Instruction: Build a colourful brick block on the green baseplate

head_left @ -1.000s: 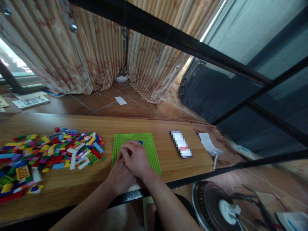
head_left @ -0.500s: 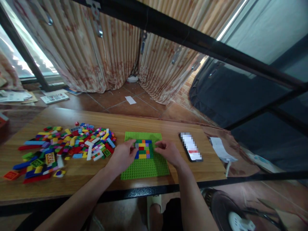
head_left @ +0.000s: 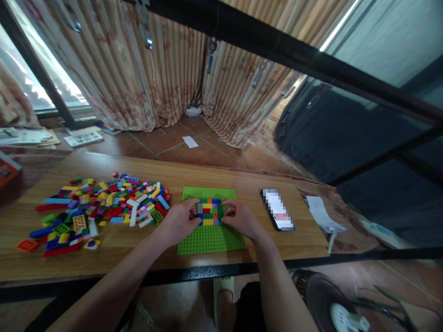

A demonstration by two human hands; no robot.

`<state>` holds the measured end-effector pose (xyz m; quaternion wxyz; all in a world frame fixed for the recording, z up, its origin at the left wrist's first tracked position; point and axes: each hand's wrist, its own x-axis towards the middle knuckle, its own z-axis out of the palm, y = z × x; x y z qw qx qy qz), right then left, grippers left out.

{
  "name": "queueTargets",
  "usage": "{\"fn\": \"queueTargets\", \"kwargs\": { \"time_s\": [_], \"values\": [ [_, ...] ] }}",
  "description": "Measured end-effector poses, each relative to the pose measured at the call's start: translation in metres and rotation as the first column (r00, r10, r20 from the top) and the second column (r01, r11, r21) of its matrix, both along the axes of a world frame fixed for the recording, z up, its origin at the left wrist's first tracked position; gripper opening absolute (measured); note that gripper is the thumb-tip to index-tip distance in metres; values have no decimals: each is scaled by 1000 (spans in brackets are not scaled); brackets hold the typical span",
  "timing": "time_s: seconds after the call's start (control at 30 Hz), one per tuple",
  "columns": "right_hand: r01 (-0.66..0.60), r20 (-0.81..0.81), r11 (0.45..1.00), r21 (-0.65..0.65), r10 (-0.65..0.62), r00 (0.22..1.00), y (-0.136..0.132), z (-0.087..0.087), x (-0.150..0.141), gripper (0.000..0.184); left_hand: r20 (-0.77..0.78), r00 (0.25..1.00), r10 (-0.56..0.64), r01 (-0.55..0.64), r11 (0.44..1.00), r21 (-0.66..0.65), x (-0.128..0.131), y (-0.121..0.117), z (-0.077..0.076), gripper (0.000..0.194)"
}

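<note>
Green baseplate (head_left: 211, 242): flat on the table (head_left: 301, 244), bearing a multicoloured brick block (head_left: 210, 212).
Left hand (head_left: 176, 222): thumb and fingers curled at the block's left edge; whether pinching, cannot tell.
Right hand (head_left: 244, 220): likewise at the right edge.
Loose bricks (head_left: 110, 198): scattered left of the baseplate.
Change: hands, clasped together a second ago, now stand apart.

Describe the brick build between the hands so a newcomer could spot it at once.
On the wooden table, find the green board. Between the left hand and right hand sits a patch of bricks. Unlike the loose pile beside the board, its pieces sit tightly together.
</note>
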<state>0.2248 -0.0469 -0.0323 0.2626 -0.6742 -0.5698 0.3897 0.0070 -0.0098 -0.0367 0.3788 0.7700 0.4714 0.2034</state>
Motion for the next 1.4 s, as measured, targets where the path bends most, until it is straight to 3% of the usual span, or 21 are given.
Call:
{"fn": "queueTargets", "kwargs": {
  "time_s": [0.33, 0.47, 0.57, 0.67, 0.8, 0.9, 1.0, 1.2, 1.4],
  "values": [
    [-23, 68, 999, 32, 21, 997, 1, -2, 0, 44, -50, 999, 18, -17, 999, 28, 1, 1, -5, 46],
    [-31, 93, 996, 79, 24, 995, 0, -2, -2, 36, -34, 999, 37, -36, 999, 29, 3, 0, -3, 42],
    [63, 129, 979, 193, -89, 988, 2, -2, -8, 32, -39, 998, 48, -46, 998, 46, 4, -3, -2, 40],
    [131, 193, 915, 382, -218, 957, 6, -4, -18, 34, -40, 997, 62, -59, 996, 72, 4, -5, -1, 39],
    [-65, 343, 860, 506, -131, 930, 8, -12, -33, 43, -8, 998, 56, -55, 993, 107, 3, -7, 0, 37],
    [-189, 478, 881, 435, -47, 877, 6, -21, -43, 49, 15, 999, 40, -41, 990, 135, 1, -6, 2, 32],
    [-221, 567, 913, 344, -15, 824, 5, -27, -48, 51, 32, 997, 65, -70, 985, 160, -2, -3, 5, 30],
    [-211, 580, 923, 321, -16, 814, 7, -28, -47, 50, 97, 975, 199, -215, 956, 200, -32, 17, 16, 29],
    [-224, 567, 909, 352, -17, 823, 9, -31, -44, 48, 77, 895, 439, -444, 864, 237, -97, 45, 32, 30]
  ]
}}
